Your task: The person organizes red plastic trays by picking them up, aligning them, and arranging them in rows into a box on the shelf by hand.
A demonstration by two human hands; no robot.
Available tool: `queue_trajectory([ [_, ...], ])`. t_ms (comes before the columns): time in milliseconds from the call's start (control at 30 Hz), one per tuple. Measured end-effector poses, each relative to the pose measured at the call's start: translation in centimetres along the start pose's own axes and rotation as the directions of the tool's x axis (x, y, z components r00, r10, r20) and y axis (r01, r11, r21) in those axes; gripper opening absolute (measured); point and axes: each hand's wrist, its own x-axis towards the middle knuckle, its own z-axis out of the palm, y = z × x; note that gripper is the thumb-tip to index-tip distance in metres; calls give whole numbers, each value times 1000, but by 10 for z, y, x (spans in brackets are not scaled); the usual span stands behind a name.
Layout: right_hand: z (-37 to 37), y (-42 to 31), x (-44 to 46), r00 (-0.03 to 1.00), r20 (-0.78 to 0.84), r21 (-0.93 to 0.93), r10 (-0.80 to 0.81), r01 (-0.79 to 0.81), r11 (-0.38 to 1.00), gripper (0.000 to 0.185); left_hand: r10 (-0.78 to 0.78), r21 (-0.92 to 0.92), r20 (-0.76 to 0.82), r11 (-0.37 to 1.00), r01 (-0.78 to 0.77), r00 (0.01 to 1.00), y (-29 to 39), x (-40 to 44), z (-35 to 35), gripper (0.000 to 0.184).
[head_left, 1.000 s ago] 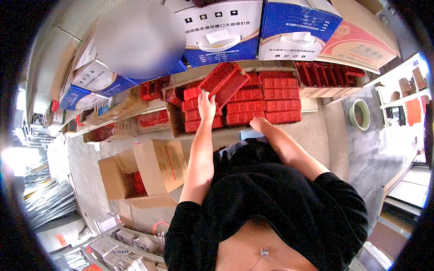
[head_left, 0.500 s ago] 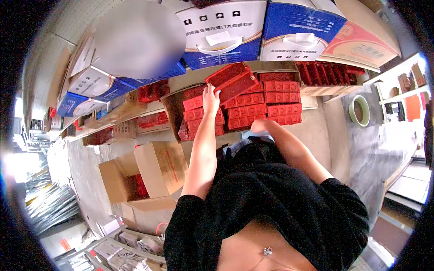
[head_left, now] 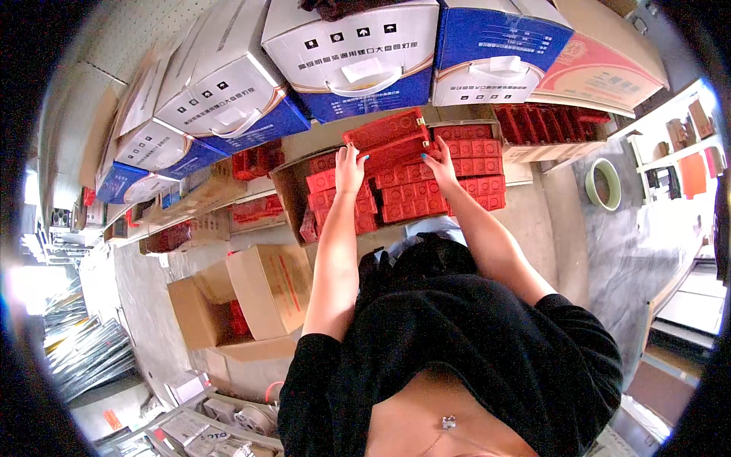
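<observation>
A red plastic box (head_left: 387,139), long and open-topped like an electrical back box, lies slightly tilted across the top of the stack. My left hand (head_left: 350,169) grips its left end, fingers bent over the edge. At the other end, my right hand (head_left: 439,164) is closed around the right corner, thumb against the near side. Below are rows of similar red boxes (head_left: 415,189) with round marks on their sides, packed in an open cardboard carton (head_left: 286,186). The undersides of the fingers are partly hidden.
Blue-and-white cartons (head_left: 358,57) with handles line the shelf above. Another carton of red boxes (head_left: 544,126) stands to the right. On the floor are an open cardboard box (head_left: 266,293) at left and a green bucket (head_left: 603,185) at right.
My right hand has risen from near my body to the right end of the red box. My left hand stays on the left end; the box has shifted only slightly.
</observation>
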Motion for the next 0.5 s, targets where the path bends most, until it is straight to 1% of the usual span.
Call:
queue_trajectory([
  [33, 2, -1, 5, 994, -36, -70, -107, 104, 992, 54, 67, 10, -51, 998, -67, 996, 0, 1, 2, 25],
  [67, 0, -3, 8, 996, -28, -212, -88, 80, 974, 51, 55, -9, -58, 998, -56, 997, -1, 3, 4, 27],
  [133, -4, -18, 14, 999, -20, -482, -47, 32, 875, 44, 30, -51, -74, 998, -34, 997, 2, 7, 6, 29],
  [167, -4, -24, 15, 997, -61, -501, -45, 8, 866, 41, 25, -93, -50, 995, -29, 998, 2, 9, 6, 31],
  [267, -3, -25, 24, 982, -184, -544, -39, -69, 836, 35, 32, -69, -9, 997, -33, 999, 10, 12, -3, 29],
  [300, -3, -32, 24, 985, -172, -539, 23, -114, 835, 36, 19, -72, -24, 997, -21, 1000, 9, 12, -2, 28],
  [367, -4, -54, 20, 978, -145, -534, 150, -205, 820, 37, 15, -10, -14, 1000, -15, 1000, 3, 14, 3, 29],
  [400, -5, -51, 21, 987, -110, -557, 119, -160, 815, 35, 11, 21, -9, 1000, -11, 1000, -2, 16, 5, 30],
  [433, -6, -49, 23, 993, -74, -578, 89, -116, 808, 34, 50, 30, -19, 998, -49, 999, -7, 17, 7, 30],
  [467, -6, -47, 24, 998, -38, -597, 59, -70, 799, 32, 4, 26, -32, 1000, -3, 999, -10, 16, 10, 29],
  [500, -5, -47, 24, 995, -68, -605, 68, -96, 790, 33, -40, 22, -45, 999, 41, 998, -10, 17, 11, 29],
])
